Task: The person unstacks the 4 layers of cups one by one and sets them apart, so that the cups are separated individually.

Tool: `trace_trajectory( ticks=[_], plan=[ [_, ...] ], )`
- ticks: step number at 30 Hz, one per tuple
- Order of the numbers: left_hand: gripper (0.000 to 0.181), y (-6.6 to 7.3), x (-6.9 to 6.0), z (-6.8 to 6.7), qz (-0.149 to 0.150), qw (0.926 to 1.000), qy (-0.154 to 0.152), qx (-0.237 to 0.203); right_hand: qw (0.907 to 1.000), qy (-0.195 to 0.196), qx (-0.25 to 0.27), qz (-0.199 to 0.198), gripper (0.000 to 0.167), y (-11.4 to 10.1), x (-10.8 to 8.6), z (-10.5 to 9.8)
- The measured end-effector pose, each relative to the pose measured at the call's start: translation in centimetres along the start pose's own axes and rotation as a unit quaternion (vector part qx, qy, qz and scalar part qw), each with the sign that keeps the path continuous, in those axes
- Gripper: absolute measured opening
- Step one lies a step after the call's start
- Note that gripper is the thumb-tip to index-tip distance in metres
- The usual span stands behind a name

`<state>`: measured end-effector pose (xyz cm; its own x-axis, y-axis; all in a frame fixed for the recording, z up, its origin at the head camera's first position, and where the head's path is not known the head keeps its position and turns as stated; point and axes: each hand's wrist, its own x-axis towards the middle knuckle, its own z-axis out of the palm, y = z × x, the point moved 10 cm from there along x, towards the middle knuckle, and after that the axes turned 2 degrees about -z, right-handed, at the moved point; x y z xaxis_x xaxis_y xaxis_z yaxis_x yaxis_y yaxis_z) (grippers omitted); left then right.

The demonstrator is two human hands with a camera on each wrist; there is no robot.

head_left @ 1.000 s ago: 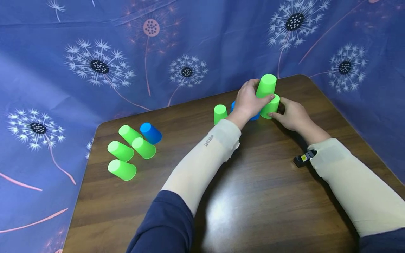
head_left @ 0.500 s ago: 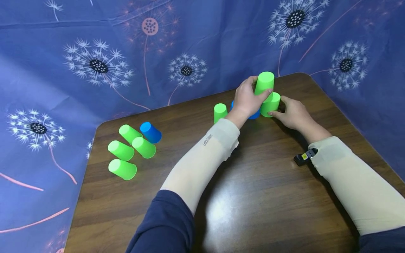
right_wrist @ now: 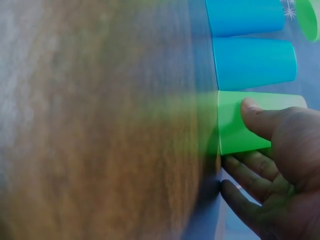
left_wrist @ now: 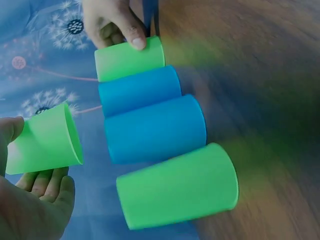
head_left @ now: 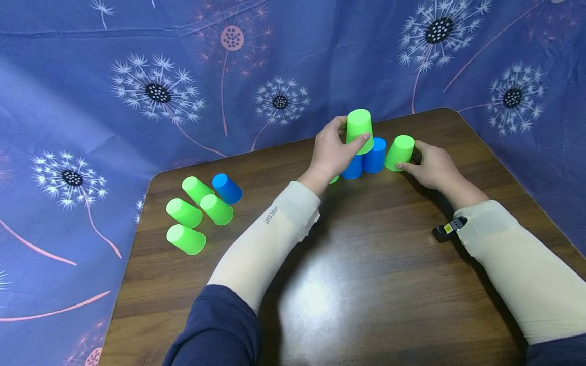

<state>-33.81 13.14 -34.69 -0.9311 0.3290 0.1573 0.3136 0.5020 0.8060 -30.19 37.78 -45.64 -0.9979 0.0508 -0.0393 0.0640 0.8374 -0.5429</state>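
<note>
My left hand (head_left: 332, 151) grips an upside-down green cup (head_left: 359, 127) between thumb and fingers; in the left wrist view this cup (left_wrist: 45, 142) is apart from the row. Below and right of it stand two blue cups (head_left: 374, 156), side by side. My right hand (head_left: 432, 165) holds the green cup (head_left: 400, 152) at the row's right end, thumb on its near side, as the right wrist view shows on that cup (right_wrist: 235, 122). Another green cup (left_wrist: 177, 187) ends the row on the left, mostly hidden by my left hand in the head view.
On the left of the wooden table (head_left: 366, 284) stand several upside-down green cups (head_left: 186, 239) and one blue cup (head_left: 227, 188). A dandelion-patterned blue cloth (head_left: 316, 61) hangs behind the table. A small black device (head_left: 444, 231) is at my right wrist.
My left hand has carried its green cup leftward, off the rightmost green cup and over the blue ones, which now show. My right hand still holds the end cup.
</note>
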Motion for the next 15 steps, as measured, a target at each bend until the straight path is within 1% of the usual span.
trace_trajectory(
  ticks=[4, 8, 12, 15],
  plan=[
    [0.058, -0.9, -1.2, -2.0, -0.003, 0.9998, 0.008, -0.018, 1.0000, -0.005, -0.002, 0.003, 0.090, 0.1, -0.1, 0.2],
    [0.054, -1.9, -2.9, -4.6, 0.000, 0.9991, 0.030, -0.029, 1.0000, -0.001, -0.005, 0.000, 0.087, 0.1, -0.1, 0.2],
    [0.051, -3.5, -4.9, -7.7, -0.001, 0.9977, 0.054, -0.040, 0.9999, 0.004, -0.007, -0.006, 0.085, 0.0, -0.1, 0.2],
    [0.051, -5.1, -6.3, -9.7, -0.008, 0.9968, 0.064, -0.048, 1.0000, 0.003, -0.005, -0.007, 0.085, 0.0, -0.2, 0.2]
  ],
)
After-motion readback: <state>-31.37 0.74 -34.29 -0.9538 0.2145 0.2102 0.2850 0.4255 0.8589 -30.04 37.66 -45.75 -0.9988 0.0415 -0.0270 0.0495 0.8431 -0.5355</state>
